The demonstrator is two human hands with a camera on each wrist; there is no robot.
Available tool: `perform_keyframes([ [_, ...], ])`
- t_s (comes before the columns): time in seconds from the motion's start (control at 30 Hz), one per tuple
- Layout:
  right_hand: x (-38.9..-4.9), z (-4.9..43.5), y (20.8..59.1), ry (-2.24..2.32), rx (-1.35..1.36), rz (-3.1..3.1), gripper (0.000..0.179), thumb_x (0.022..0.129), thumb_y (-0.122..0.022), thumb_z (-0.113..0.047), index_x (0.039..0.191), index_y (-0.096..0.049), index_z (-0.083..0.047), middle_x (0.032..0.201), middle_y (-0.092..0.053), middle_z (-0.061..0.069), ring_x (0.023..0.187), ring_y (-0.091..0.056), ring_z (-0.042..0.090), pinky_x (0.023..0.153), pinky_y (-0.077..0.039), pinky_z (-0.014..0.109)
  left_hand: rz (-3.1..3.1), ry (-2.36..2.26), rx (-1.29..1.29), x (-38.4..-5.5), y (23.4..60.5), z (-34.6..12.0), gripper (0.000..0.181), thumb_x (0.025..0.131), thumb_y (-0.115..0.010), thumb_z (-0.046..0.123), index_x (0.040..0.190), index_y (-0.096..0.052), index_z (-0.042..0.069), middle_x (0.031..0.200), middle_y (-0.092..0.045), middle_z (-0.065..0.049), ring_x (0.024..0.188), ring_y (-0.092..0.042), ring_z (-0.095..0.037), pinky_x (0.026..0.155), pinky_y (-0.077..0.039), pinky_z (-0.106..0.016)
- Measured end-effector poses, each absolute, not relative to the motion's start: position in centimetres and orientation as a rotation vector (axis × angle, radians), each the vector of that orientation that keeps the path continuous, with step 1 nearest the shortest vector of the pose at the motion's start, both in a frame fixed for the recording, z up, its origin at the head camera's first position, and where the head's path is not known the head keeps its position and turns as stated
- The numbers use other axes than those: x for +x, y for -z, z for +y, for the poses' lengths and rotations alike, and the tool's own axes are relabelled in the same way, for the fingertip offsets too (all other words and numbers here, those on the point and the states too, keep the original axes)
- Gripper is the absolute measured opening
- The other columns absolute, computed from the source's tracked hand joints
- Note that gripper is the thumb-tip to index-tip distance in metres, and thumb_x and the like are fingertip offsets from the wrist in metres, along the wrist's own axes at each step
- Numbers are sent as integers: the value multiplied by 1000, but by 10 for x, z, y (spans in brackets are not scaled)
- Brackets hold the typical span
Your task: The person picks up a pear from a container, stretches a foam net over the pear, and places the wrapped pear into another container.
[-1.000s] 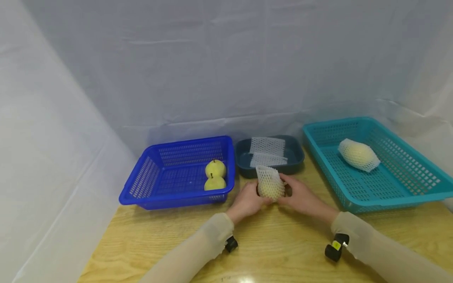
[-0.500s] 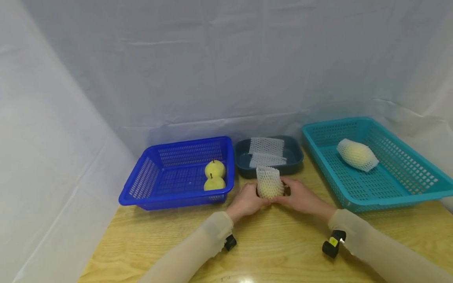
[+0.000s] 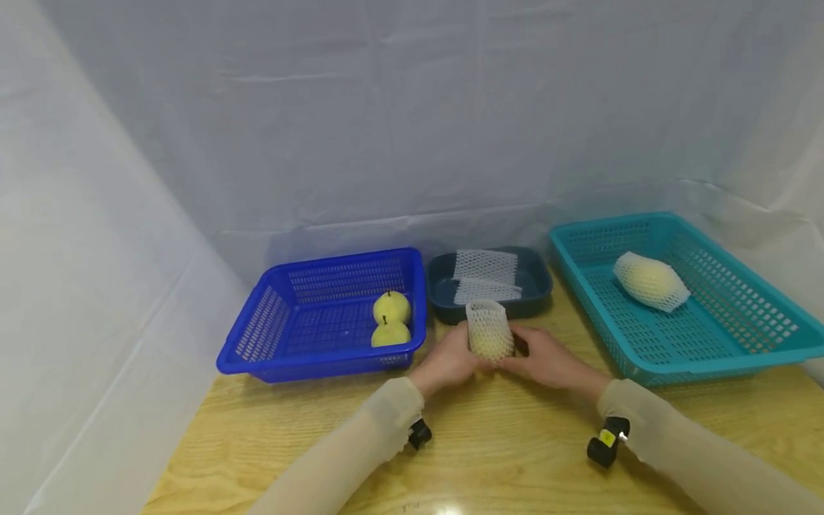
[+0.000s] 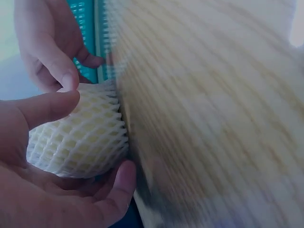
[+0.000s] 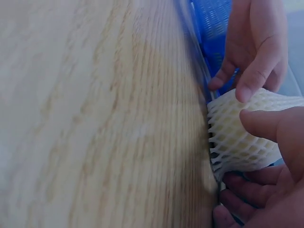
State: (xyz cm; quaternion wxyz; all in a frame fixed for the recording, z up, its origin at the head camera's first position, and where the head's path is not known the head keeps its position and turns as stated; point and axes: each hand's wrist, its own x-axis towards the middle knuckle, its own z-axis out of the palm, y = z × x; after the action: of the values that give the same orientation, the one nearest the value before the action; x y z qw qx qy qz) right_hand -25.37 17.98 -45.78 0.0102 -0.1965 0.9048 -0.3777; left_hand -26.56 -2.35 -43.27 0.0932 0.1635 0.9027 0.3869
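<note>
Pear [image 3: 492, 345] — pale yellow under white netting [image 3: 486, 313].

Left hand [image 3: 447, 359], right hand [image 3: 546, 355]: bare. Left sleeve [image 3: 347, 454], right sleeve [image 3: 698, 443]: long, pale beige, ending at the wrist. Left camera [image 3: 420, 433]: small, black. Right camera [image 3: 600, 453]: black, rounded, yellow patch [image 3: 606, 438], small shiny fitting [image 3: 622, 436].

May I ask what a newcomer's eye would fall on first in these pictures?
Probably the vivid blue basket on the head view's left, holding two yellow pears, and the teal basket on the right, holding a netted fruit. Next, near the centre, the person's hands hold another fruit in a white foam net.
</note>
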Motion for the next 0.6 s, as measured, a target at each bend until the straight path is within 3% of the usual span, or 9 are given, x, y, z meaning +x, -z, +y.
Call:
perform_keyframes([
  [0.13, -252, 180, 454, 1291, -535, 2750, 69, 93, -72, -32, 145, -46, 5, 144, -52, 28, 133, -50, 43, 110, -41, 55, 2614, -1239, 375, -266, 431, -24, 62, 75, -86, 20, 128, -58, 4, 117, -68, -8, 103, -61, -19, 97, -50, -41],
  [0.37, -251, 179, 447, 1509, -379, 2564, 70, 97, -68, -27, 148, -36, 10, 141, -52, 31, 129, -54, 44, 101, -51, 49, 2430, -1436, 292, -264, 427, -28, 65, 83, -80, 24, 138, -52, 3, 124, -65, -10, 109, -60, -21, 98, -50, -42],
  [0.6, -250, 181, 446, 1533, -353, 2524, 74, 95, -71, -24, 148, -34, 13, 135, -55, 32, 121, -59, 42, 97, -54, 45, 2390, -1453, 296, -262, 425, -29, 69, 82, -82, 24, 140, -51, 4, 124, -64, -7, 109, -59, -20, 98, -49, -42],
])
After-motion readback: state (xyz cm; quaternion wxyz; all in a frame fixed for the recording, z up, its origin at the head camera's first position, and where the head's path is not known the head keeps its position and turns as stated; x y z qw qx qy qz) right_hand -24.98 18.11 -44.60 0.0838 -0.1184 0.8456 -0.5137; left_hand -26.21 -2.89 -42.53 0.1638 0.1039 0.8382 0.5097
